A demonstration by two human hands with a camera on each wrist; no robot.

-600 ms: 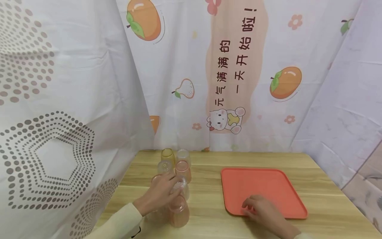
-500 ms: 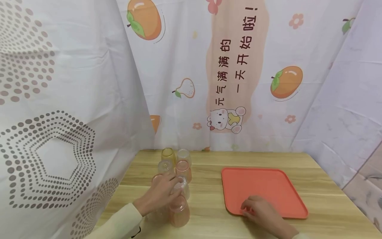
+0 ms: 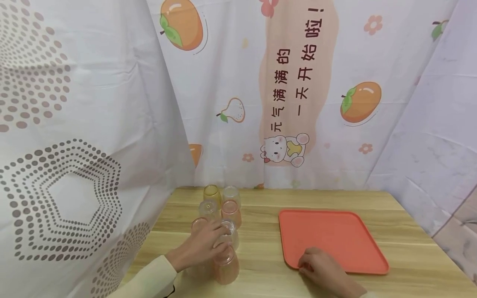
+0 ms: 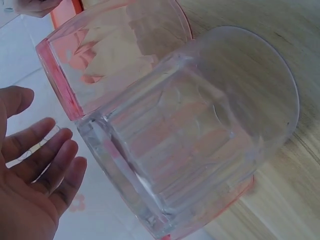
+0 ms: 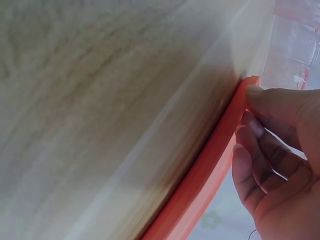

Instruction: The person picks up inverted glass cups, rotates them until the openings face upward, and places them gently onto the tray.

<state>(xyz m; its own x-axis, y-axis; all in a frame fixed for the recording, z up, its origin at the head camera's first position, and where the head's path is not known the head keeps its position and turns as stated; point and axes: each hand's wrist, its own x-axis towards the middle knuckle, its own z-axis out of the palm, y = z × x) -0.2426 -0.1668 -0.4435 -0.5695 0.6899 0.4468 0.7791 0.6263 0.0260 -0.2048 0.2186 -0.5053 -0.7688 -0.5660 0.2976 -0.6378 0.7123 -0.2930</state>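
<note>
Behind far edge of bench (image 3: 257,248), can read “元气满满的一天开始啦!” on curtain (image 3: 238,62); holds left hand (image 4: 42,170) unclenched beside clear cup (image 4: 200,120), pinches near-left corner of tray (image 3: 335,231) with right hand (image 3: 322,268).

fruit-print curtain (image 3: 290,95), dotted curtain (image 3: 89,124), wood-grain table (image 3: 257,240)

Head view forward-down over tray (image 3: 331,231)

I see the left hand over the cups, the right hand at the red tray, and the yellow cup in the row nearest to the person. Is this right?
Not quite: the yellow cup stands in the farthest row, beside a clear cup, as the head view shows. The left hand is over the cups and the right hand is at the red tray.
</note>
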